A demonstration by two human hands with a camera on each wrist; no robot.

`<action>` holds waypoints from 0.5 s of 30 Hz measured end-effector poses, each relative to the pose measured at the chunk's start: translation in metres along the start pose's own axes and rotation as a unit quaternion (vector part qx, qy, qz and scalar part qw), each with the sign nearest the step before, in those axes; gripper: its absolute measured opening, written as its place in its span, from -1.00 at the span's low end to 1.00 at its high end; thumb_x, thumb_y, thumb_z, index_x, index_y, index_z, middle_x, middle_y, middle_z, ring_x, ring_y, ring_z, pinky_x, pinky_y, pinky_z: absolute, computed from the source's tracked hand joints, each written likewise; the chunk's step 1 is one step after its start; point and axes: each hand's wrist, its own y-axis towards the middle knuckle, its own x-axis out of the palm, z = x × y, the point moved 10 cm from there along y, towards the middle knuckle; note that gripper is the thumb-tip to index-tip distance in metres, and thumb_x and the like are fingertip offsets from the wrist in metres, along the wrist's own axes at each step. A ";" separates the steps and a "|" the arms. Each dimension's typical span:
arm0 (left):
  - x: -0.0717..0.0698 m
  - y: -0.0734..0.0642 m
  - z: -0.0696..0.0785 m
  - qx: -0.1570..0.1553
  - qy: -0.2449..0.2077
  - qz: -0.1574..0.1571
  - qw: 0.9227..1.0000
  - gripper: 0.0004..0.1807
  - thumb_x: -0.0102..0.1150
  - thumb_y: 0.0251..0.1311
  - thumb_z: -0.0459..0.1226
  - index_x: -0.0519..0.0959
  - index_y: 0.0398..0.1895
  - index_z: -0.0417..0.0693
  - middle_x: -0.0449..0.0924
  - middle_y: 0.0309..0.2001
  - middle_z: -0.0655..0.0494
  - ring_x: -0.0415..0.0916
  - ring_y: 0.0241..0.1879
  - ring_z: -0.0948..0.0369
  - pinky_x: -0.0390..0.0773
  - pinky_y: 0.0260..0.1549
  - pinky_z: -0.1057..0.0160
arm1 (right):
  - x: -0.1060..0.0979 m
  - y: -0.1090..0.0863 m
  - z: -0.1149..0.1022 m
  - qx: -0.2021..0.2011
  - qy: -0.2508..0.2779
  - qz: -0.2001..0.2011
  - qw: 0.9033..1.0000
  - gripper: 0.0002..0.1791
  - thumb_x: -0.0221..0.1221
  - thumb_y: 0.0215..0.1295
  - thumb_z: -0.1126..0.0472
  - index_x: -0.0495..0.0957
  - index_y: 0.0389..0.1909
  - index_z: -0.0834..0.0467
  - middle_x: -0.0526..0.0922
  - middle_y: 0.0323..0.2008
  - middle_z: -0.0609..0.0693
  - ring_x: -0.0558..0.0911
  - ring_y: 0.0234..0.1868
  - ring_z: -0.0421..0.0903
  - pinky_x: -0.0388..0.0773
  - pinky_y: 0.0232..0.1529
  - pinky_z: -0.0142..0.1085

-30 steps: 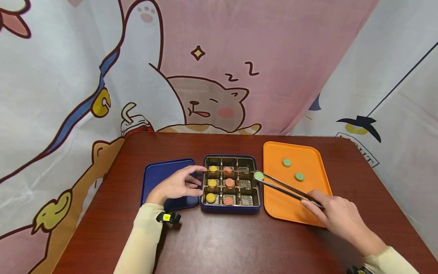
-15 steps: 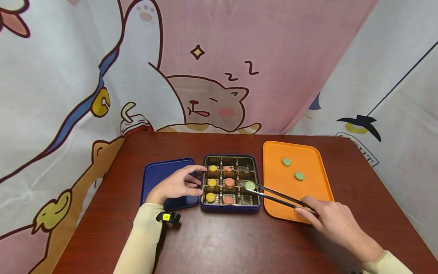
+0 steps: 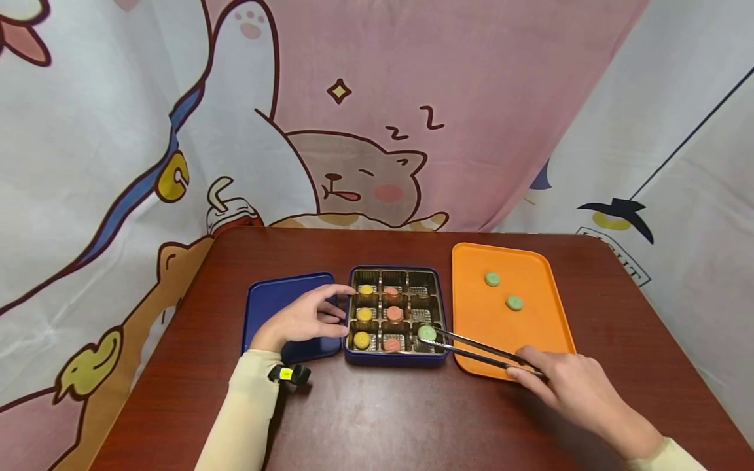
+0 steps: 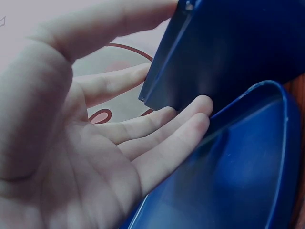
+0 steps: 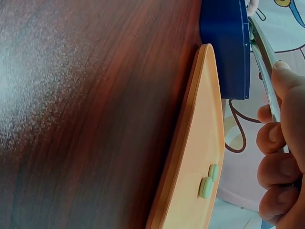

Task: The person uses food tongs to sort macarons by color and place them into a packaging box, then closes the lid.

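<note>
R hand (image 3: pixel 568 384) clamped on tongs (image 3: pixel 471 354), green macaron (image 3: pixel 427 333) at box (image 3: pixel 394 359)'s near-right slot (image 3: pixel 419 347); prob. placing, next a gentle release; L hand (image 3: pixel 303 317)'s fingers apart.

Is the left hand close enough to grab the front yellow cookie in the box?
Probably yes: the left hand is at the left side of the box, near that yellow cookie; nothing covers it, and the tongs are over at the right.

The left hand (image 3: pixel 303 317) hides part of the blue lid (image 3: pixel 272 301), the right hand (image 3: pixel 580 386) covers the rear of the tongs (image 3: pixel 477 356), and the left wrist view crops the box (image 4: pixel 243 47), its inside hidden.
</note>
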 end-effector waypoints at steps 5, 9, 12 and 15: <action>0.000 0.000 0.000 -0.001 0.003 -0.001 1.000 -0.18 0.53 0.23 -0.19 0.37 0.54 0.01 0.27 0.53 -0.08 0.62 0.21 -0.03 0.66 0.19 -0.05 | 0.001 -0.001 -0.001 0.002 -0.001 -0.008 1.000 -0.72 0.47 0.25 -0.12 0.52 -0.27 -0.21 0.21 -0.62 -0.47 0.19 -0.61 -0.44 0.12 -0.64 -0.45; 0.000 0.000 0.000 -0.001 0.003 0.000 1.000 -0.19 0.53 0.23 -0.19 0.38 0.53 0.03 0.27 0.53 -0.07 0.62 0.21 -0.03 0.66 0.19 -0.05 | 0.000 -0.001 0.001 0.011 0.000 -0.013 1.000 -0.73 0.46 0.26 -0.13 0.57 -0.20 -0.18 0.25 -0.61 -0.46 0.21 -0.61 -0.44 0.15 -0.64 -0.45; 0.000 0.000 0.000 -0.001 0.001 -0.001 1.000 -0.18 0.53 0.23 -0.19 0.38 0.53 0.03 0.28 0.53 -0.07 0.62 0.21 -0.03 0.65 0.19 -0.05 | 0.000 0.000 0.002 0.015 0.001 -0.016 1.000 -0.73 0.46 0.27 -0.12 0.55 -0.23 -0.20 0.25 -0.62 -0.46 0.21 -0.61 -0.43 0.15 -0.63 -0.45; 0.000 0.000 0.000 -0.002 0.000 -0.002 1.000 -0.18 0.53 0.23 -0.19 0.37 0.54 0.02 0.28 0.53 -0.05 0.62 0.21 -0.03 0.65 0.20 -0.05 | 0.000 0.000 0.002 0.018 0.000 -0.020 1.000 -0.74 0.44 0.29 -0.13 0.54 -0.23 -0.20 0.24 -0.62 -0.45 0.21 -0.61 -0.43 0.15 -0.63 -0.45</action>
